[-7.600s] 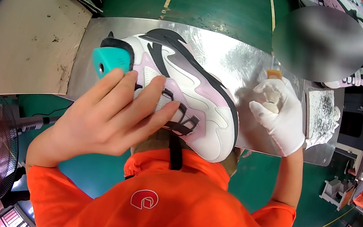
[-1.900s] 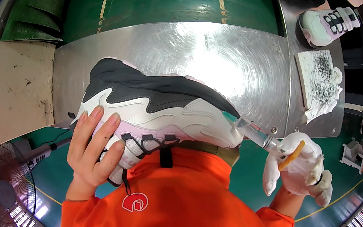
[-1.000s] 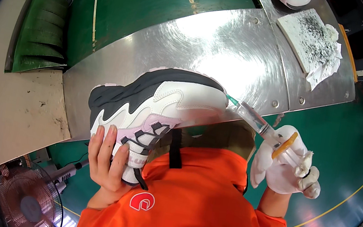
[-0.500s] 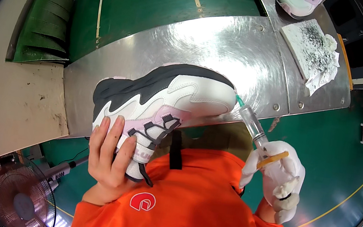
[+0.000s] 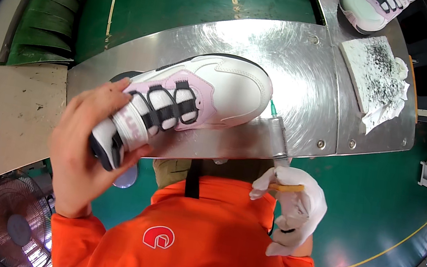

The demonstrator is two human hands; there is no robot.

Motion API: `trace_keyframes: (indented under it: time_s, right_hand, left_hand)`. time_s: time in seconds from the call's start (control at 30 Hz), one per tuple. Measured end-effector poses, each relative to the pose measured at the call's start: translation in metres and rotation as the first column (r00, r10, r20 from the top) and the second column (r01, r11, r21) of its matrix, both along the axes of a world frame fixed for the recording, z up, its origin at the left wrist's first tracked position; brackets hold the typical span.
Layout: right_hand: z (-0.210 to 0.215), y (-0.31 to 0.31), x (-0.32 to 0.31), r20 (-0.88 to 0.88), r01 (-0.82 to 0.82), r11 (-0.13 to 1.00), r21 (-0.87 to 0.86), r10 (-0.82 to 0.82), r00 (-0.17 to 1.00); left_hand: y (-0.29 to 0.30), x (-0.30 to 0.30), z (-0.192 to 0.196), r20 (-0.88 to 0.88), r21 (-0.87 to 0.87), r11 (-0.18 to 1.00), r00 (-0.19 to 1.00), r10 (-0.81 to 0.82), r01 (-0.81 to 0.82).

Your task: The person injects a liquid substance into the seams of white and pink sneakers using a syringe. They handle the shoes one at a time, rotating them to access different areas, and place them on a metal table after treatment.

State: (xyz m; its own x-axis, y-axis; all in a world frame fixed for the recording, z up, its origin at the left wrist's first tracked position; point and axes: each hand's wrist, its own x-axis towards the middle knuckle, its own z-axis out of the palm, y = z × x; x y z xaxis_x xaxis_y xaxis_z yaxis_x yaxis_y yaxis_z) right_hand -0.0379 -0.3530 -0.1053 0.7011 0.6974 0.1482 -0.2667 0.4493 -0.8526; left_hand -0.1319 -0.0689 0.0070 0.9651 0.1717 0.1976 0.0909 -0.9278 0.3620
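1. At the far left, green flaps (image 5: 47, 18) hung beside a green belt (image 5: 175, 4); a fan (image 5: 19, 228) stood at the near left, probably placed there to cool the worker.
2. Left of centre, the bare left hand (image 5: 84, 138) had its grip closed around the heel and collar end of a white, pink and black shoe (image 5: 236, 92). Holding it from behind seemed meant to steady the shoe while leaving the toe uncovered.
3. Across the middle, the shoe was over the metal desk (image 5: 310, 87), upper in view and toe pointing right. Whether its sole rested on the metal could not be told.
4. Just right of the toe, a clear syringe (image 5: 277, 138) slanted up from the near side, its green tip (image 5: 273, 109) at the toe's edge, apparently touching.
5. Right of centre, the gloved right hand (image 5: 299, 208) had its grip curled around the syringe's near end by the amber flange (image 5: 288, 188), likely for control of the plunger.
6. Farther right, a black-smudged white pad (image 5: 371, 74) lay on the desk, perhaps kept within easy reach; beyond it, at the far right, sat another shoe (image 5: 370, 10).
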Motion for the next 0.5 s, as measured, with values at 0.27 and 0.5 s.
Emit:
trace_keyframes:
  time_s: [0.27, 0.5]
  right_hand:
    - [-0.045, 0.025, 0.012, 0.257, 0.015, 0.997, 0.077, -0.034, 0.966]
    - [-0.063, 0.028, 0.004, 0.228, 0.035, 0.995, 0.098, -0.057, 0.972]
  left_hand:
    - [0.033, 0.035, 0.007, -0.241, -0.319, 0.944, 0.97, 0.008, -0.087]
    - [0.035, 0.057, 0.006, -0.256, -0.397, 0.915, 0.966, -0.037, -0.071]
